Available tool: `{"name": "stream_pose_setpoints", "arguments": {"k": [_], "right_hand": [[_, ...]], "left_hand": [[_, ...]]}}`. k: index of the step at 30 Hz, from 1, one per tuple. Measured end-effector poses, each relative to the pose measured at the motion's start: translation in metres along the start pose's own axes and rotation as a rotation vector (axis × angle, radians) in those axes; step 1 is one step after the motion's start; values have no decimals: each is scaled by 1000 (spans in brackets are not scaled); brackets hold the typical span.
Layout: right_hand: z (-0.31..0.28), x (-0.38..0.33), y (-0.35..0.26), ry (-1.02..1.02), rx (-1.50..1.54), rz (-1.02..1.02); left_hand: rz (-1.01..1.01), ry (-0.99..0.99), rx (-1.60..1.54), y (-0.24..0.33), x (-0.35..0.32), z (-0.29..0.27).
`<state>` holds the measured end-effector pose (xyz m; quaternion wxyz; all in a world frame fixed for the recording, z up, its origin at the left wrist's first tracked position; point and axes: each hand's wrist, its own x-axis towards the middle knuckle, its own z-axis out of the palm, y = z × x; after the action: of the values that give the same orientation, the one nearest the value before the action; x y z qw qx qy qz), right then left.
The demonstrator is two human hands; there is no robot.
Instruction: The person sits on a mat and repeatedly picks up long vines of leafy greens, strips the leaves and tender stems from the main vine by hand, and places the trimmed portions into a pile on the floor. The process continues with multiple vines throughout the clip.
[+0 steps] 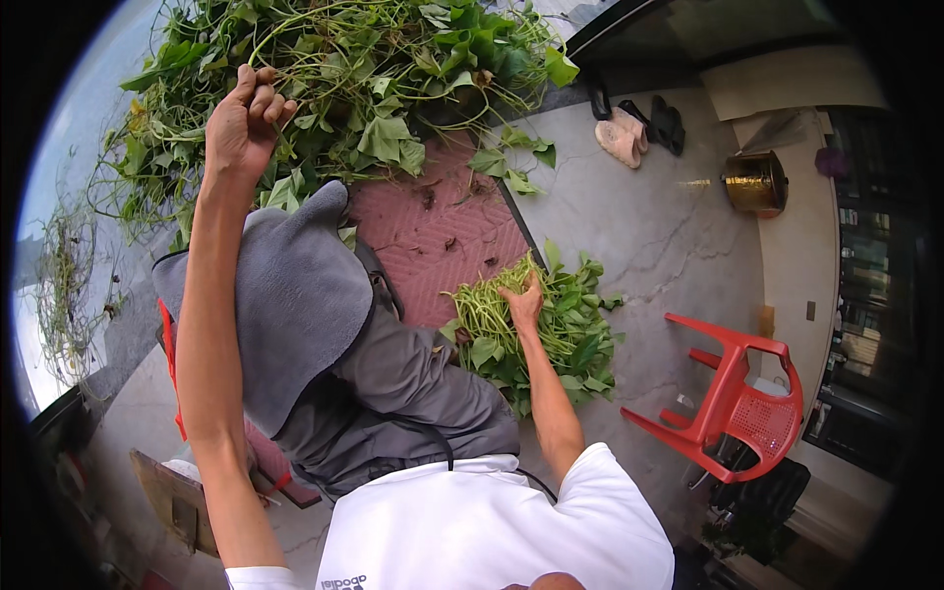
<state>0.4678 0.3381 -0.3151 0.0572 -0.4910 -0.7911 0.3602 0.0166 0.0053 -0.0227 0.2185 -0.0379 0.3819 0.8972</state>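
My left hand [246, 123] is raised at the near edge of a big tangled heap of leafy vines [393, 64], which look like sweet potato vines. Its thumb and forefinger pinch a long green vine stem that runs up into the heap. Low on the right, my right hand [524, 300] rests on a smaller pile of leafy stems [580, 339], its fingers closed around some of them and partly hidden. Those stems lie side by side, cut ends to the left and leaves to the right. A grey cloth [295, 285] covers my left knee.
Between the two piles lies a reddish patterned mat [438, 221] with leaf scraps on it. A red plastic chair [733, 403] stands at the right on the grey floor [678, 226]. Farther off are pale pink shoes [621, 138], dark shoes [667, 126] and a gold-coloured pot [755, 184].
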Motion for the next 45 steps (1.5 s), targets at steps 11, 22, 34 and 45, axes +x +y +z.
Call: {"name": "stream_pose_setpoints", "arguments": {"k": [11, 22, 34, 45], "right_hand": [[-100, -13, -22, -71, -51, -214], [-104, 2, -93, 23, 349, -231], [-54, 124, -356, -791, 1556, -62], [-78, 169, -518, -724, 1595, -82]], "left_hand": [[121, -30, 262, -2, -15, 19], [372, -344, 625, 55, -66, 66], [667, -574, 731, 161, -255, 29], [652, -101, 417, 192, -391, -110]]}}
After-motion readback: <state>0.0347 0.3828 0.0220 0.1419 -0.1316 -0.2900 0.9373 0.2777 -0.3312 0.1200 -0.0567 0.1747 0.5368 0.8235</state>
